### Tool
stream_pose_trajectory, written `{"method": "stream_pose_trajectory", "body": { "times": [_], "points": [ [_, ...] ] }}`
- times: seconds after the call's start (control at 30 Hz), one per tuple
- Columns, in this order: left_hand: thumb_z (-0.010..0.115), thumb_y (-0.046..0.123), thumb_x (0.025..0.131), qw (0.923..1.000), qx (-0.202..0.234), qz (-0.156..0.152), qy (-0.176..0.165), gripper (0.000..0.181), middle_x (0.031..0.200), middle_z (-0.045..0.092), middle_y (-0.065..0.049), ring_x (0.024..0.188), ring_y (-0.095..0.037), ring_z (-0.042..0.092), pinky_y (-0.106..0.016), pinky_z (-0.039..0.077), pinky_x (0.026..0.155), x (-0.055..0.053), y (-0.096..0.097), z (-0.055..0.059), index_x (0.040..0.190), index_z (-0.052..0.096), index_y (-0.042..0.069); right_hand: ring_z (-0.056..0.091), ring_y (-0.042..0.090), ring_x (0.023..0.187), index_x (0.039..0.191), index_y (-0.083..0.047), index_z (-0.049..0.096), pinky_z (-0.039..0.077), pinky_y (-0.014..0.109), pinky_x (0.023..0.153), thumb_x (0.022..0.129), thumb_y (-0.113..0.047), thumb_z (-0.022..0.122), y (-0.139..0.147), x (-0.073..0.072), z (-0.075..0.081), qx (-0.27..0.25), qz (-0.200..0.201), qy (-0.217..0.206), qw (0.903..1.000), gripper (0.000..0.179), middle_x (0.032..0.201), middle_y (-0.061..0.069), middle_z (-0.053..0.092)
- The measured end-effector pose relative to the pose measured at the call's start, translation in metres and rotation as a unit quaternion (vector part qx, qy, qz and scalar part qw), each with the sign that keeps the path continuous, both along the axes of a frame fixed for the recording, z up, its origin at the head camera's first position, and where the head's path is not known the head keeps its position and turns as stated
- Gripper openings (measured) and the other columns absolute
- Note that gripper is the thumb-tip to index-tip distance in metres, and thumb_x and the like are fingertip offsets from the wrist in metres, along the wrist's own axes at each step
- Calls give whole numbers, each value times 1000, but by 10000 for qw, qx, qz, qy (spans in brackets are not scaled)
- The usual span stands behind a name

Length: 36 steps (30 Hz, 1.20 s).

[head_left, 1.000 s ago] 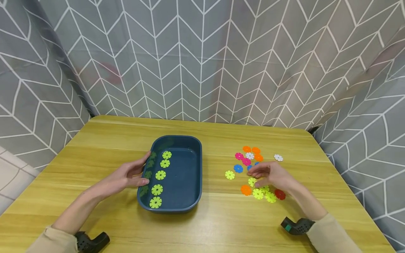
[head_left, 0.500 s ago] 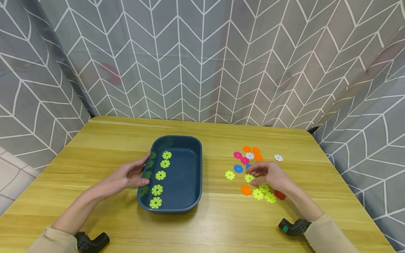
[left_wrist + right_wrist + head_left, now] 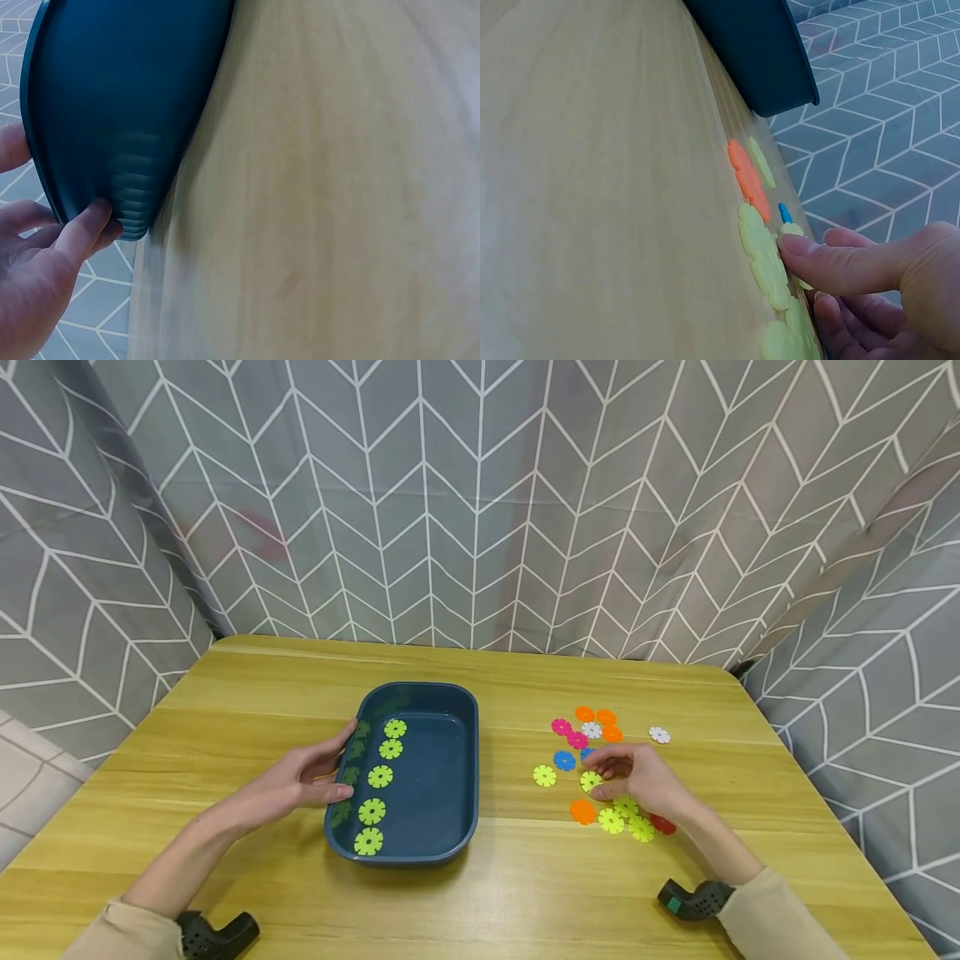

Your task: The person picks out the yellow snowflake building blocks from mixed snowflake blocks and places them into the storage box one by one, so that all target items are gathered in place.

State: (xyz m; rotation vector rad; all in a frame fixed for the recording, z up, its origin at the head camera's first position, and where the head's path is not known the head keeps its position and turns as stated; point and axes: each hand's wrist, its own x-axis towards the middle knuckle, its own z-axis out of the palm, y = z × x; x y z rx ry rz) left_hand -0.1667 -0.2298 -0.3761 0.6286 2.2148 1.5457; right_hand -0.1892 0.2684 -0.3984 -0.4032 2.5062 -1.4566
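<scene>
Yellow disc (image 3: pixel 590 782) touches the right hand (image 3: pixel 637 775), between narrowly parted thumb (image 3: pixel 840 264) and fingers (image 3: pixel 602 763), grip unclear.

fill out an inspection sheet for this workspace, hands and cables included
Surface: yellowish wood-grain tabletop
Job's things: dark blue rectangular plastic-looking tray with a row of five yellow-green notched discs along its left side; loose yellow-green, orange, pink, blue, white and red discs lie to its right
Clutter: nothing seen
Hands: left hand holds the tray's left side; right hand touches a loose yellow-green disc, pinch unclear
Cables: nothing seen
Surroundings: grey fabric curtain with white zigzag lines behind; pale tiles at left
</scene>
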Motion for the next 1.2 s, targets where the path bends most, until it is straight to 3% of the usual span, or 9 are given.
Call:
{"method": "stream_pose_trajectory", "body": {
  "times": [0.6,0.87,1.2],
  "points": [
    [62,14,97,10000,-2,-34,47,87,164,7,-29,146,-50,21,-12,42,98,0,0,-1,159,3,1,63,21,85,110,-1,73,56,22,73,81,-8,82,-3,2,3,232,-283,112,9993,30,103,15,71],
    [62,15,97,10000,-13,-27,60,87,164,7,-28,146,-51,20,-11,42,97,0,0,-1,159,3,0,70,25,92,112,1,72,59,25,76,84,-8,79,-2,2,4,2,-397,-71,9992,30,106,17,73],
    [63,16,97,10000,-46,0,24,87,164,7,-28,147,-50,20,-11,41,98,0,0,1,160,4,2,70,20,89,109,-3,75,59,26,74,83,-14,82,-4,0,2,166,-496,-95,9986,29,107,14,73]
  ]
}}
